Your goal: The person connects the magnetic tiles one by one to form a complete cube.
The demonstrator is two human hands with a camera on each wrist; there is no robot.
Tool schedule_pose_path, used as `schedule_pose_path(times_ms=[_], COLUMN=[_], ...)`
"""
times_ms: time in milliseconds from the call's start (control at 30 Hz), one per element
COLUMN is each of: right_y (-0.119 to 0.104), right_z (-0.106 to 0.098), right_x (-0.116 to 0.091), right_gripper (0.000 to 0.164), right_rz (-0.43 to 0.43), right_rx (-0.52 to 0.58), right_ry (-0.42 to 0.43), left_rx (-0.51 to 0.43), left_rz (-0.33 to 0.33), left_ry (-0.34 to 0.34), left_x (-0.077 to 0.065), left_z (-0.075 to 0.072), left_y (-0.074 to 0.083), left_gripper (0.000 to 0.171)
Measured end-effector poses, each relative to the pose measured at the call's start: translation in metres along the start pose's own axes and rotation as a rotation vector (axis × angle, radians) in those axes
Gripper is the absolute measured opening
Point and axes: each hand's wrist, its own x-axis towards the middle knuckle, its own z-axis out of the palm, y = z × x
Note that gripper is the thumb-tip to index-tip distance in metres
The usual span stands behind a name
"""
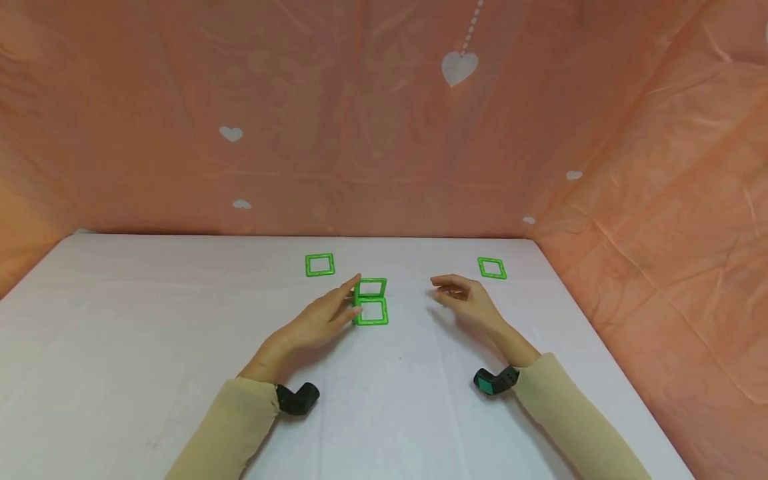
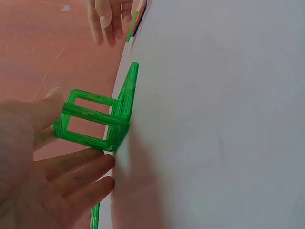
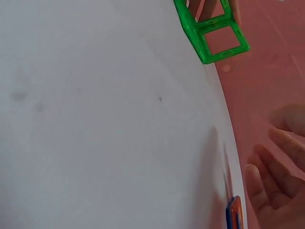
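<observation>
Several green square magnetic tile frames (image 1: 373,322) are joined at angles into a small structure (image 2: 90,114) on the white table. My left hand (image 1: 321,319) is at its left side, thumb against the frame edge and the other fingers extended along it. In the left wrist view, the structure's openings show between thumb and fingers (image 2: 90,191). To the right, apart from the structure, my right hand (image 1: 468,300) hovers over the table with loosely bent fingers and nothing in them. The right wrist view shows its fingers (image 3: 276,176) spread from the thumb.
One loose green square frame (image 1: 320,273) lies behind the left hand. Another green frame (image 1: 493,275) lies beyond the right hand. An orange and blue tile edge (image 3: 234,213) shows in the right wrist view. Orange cloth (image 1: 360,133) with hearts hangs behind the white table (image 1: 150,333).
</observation>
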Motion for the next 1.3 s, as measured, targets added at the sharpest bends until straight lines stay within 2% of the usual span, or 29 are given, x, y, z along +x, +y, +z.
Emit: schedule_pose_path(times_ms=[233,367,767,933,1033,1300], right_y=[0.003,0.004,0.012,0.014,0.016,0.016], right_z=[-0.007,-0.011,-0.026,-0.032,-0.034,-0.035], right_x=[-0.006,-0.009,-0.011,-0.012,-0.013,-0.013], right_gripper=[0.032,0.034,0.046,0.048,0.047,0.045], right_rz=[0.007,0.021,0.016,-0.044,-0.085,-0.119], right_rx=[-0.075,-0.123,-0.293,-0.286,-0.322,-0.376], right_ry=[0.081,0.101,0.016,-0.039,-0.064,-0.044], left_rx=[-0.002,-0.002,0.003,-0.002,-0.013,-0.020], left_rz=[0.004,0.015,0.028,0.013,-0.003,-0.006], left_ry=[0.008,0.009,0.013,0.008,0.001,0.002], left_x=[0.000,0.001,0.001,0.001,0.001,0.001], left_z=[0.000,-0.001,0.000,0.000,0.000,0.000], left_y=[0.000,0.000,-0.003,-0.003,-0.002,-0.002], left_gripper=[0.061,0.060,0.060,0.061,0.062,0.062])
